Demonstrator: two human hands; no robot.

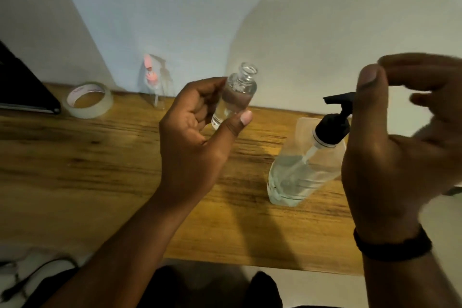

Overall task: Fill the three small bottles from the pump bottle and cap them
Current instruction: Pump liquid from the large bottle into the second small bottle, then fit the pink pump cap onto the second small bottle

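Clear small bottle (233,97) held in left grip (200,120); right grip (400,137) loosely open, holding nothing

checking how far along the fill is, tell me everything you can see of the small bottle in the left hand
The small bottle is clear, glass or hard plastic by its look, with a round body, a short narrow neck and an open, uncapped mouth. Clear liquid fills most of the body, up to about the shoulder. It is held above the wooden table, tilted with its mouth up and slightly to the right. The left hand holds it, fingers behind the body and thumb tip across the lower front. Nothing else touches it.
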